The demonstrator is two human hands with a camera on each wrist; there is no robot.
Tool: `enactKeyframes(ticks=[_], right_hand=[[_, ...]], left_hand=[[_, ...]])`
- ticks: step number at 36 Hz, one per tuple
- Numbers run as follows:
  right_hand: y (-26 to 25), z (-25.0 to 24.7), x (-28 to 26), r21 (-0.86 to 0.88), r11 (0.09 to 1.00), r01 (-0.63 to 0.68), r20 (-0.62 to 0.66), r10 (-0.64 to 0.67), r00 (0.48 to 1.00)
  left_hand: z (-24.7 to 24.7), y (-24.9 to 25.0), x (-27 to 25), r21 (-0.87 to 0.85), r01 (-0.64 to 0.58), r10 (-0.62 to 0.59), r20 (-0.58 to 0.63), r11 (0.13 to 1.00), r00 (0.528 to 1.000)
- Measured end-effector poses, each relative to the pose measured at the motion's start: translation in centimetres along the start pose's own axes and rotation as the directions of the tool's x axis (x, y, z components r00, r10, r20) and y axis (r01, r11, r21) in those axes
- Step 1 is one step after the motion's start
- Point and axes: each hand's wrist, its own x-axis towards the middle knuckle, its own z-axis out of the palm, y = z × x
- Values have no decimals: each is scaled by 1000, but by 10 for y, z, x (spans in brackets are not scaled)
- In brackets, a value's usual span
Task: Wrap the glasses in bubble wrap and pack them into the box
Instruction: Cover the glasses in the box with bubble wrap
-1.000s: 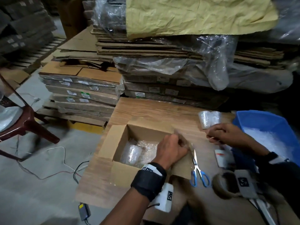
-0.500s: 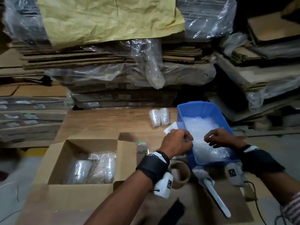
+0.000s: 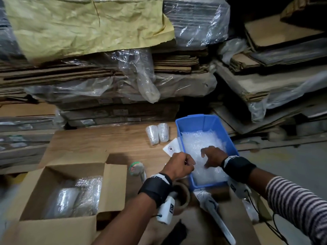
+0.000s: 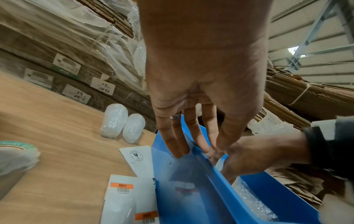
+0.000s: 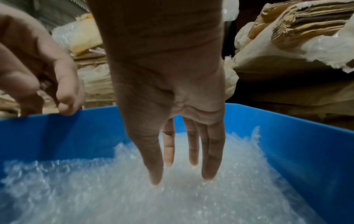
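From the head view, wrapped glasses (image 3: pixel 76 198) are lying in the box (image 3: pixel 113 188), two more bundles (image 3: pixel 157 134) are waiting on the counter (image 3: pixel 106 140), so packing seems partly done. At the left wrist, the left hand (image 4: pixel 201 94) is reaching, fingers straight, to the blue bin's (image 4: pixel 191 189) rim, apparently holding nothing. At the right wrist, the right hand (image 5: pixel 172 98) is pressing spread fingertips into bubble wrap (image 5: pixel 95 189), walls close around.

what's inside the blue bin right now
The blue bin holds a pile of bubble wrap. The right hand reaches in, straight fingertips touching the wrap. The wrap covers the bottom, so anything beneath it cannot be seen.
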Motion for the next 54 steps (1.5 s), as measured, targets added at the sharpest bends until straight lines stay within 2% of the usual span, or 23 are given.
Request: enactKeyframes(ticks=[3,7,10,15,17,21,23,25,29,33,36,39,43,46,49,51,53,54], right_hand=[[2,-3,5,-35,997,63,-77,-65,995],[11,-3,10,-48,996,74,-72,-78,994],[23,2,17,12,994,108,-86,-106,991],[16,-11,-5,168,973,160,-207,-124,971],[8,-5,-11,177,974,142,-192,-108,976],[-11,13,-9,-63,991,118,-110,-125,986],[-15,16,-6,-118,986,116,-99,-127,987],[-17,14,-6,-111,988,106,-114,-119,986],[-9,6,-6,16,993,115,-139,-111,984],[8,-15,-15,147,960,238,-208,-205,956],[16,-33,-31,174,924,339,-248,-292,924],[21,-50,-50,182,894,409,-276,-353,894],[22,-75,-80,265,827,495,-277,-426,861],[27,-90,-95,418,754,507,-247,-443,862],[41,-94,-101,589,639,494,-244,-442,863],[48,-91,-105,697,548,463,-293,-372,881],[47,-88,-112,836,387,390,-302,-270,915],[45,-86,-117,917,253,310,-258,-218,941]], left_hand=[[-1,-5,3,-16,-11,11,2,1000,1000],[-4,-8,4,-48,-6,6,3,999,1000],[-6,-7,5,-63,-8,8,11,998,1000],[-10,-5,12,-60,-38,39,20,997,999],[-10,-4,14,-54,-41,42,17,998,999],[-5,-2,13,-38,-50,50,24,998,998],[-4,-3,12,-44,-57,58,19,997,998],[-4,-4,11,-51,-61,62,19,997,998],[-9,-6,7,-51,-75,76,11,996,997],[-15,-6,6,-75,-98,96,-35,992,995],[-22,-1,9,-45,-119,115,-81,992,990],[-30,10,12,122,-156,163,-56,980,985],[-38,41,15,383,-211,222,14,899,975],[-41,53,19,476,-278,260,104,835,960],[-40,62,18,359,-252,241,76,899,967],[-44,64,19,236,-208,195,75,949,978],[-52,65,21,108,-201,186,139,974,973],[-57,65,22,47,-211,200,175,976,964]])
